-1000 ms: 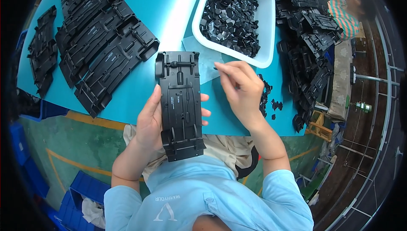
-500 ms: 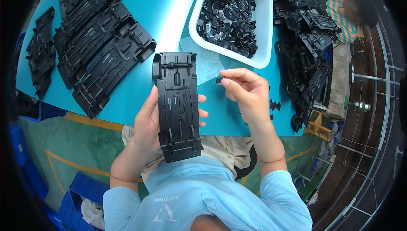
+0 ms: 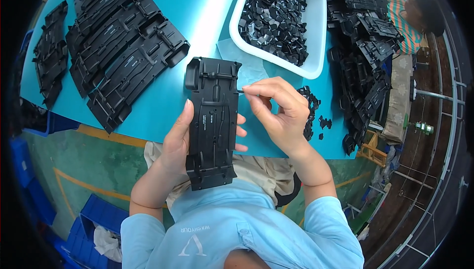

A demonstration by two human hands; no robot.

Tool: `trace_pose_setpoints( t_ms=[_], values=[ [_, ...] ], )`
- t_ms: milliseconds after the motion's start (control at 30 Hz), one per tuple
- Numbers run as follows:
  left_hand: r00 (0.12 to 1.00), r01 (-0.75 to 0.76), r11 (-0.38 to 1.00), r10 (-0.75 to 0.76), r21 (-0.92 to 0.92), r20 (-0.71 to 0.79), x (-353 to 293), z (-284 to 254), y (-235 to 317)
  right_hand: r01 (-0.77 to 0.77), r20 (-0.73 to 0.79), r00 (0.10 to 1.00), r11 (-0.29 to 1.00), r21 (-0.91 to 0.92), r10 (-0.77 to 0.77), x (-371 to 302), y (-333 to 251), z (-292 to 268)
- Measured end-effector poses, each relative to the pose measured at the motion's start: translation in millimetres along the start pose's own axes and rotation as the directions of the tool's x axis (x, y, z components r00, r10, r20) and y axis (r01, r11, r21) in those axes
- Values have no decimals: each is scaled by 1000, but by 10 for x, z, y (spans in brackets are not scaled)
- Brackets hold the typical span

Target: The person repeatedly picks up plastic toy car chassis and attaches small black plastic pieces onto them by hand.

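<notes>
Across most of the upper view there's a turquoise counter (image 3: 173, 5), pretty loaded. Messy heap of black moulded parts (image 3: 358, 81) on the right, no order I can make out. Left side is a neater row of overlapping chassis plates (image 3: 140, 64), fanned like shingles, I guess to save room. Between them sits a white plastic tub (image 3: 316, 57), high-walled, probably so the contents don't wander. Main thing is the single chassis plate (image 3: 215, 126), held up over the counter's near edge, ribbed face to the camera. Left hand (image 3: 175, 133) is clamped round it from underneath, thumb on one long edge, fingertips poking past the other, which looks like a way to leave that face uncovered. Right hand (image 3: 284, 111) is apart from the left, thumb and forefinger pinched on a thin black piece (image 3: 240, 91) right by the plate's edge. Touching or not? Can't tell. Little angular black bits (image 3: 271, 22) fill the tub.
</notes>
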State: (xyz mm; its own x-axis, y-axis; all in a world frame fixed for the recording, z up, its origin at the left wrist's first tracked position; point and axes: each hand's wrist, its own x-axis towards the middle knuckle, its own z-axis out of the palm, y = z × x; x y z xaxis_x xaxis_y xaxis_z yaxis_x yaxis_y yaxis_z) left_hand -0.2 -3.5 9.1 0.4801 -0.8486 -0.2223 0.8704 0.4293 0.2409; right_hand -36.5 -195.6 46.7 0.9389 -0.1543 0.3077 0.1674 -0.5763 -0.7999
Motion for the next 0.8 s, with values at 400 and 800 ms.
trace_pose_setpoints(
  t_ms=[400,800],
  values=[
    [1000,20,1000,-20,-7,-22,1,13,8,21,-20,1000,1000,13,-21,-14,8,22],
    [1000,9,1000,-9,17,-16,10,3,8,6,-19,1000,1000,3,-6,-11,17,29]
  ],
)
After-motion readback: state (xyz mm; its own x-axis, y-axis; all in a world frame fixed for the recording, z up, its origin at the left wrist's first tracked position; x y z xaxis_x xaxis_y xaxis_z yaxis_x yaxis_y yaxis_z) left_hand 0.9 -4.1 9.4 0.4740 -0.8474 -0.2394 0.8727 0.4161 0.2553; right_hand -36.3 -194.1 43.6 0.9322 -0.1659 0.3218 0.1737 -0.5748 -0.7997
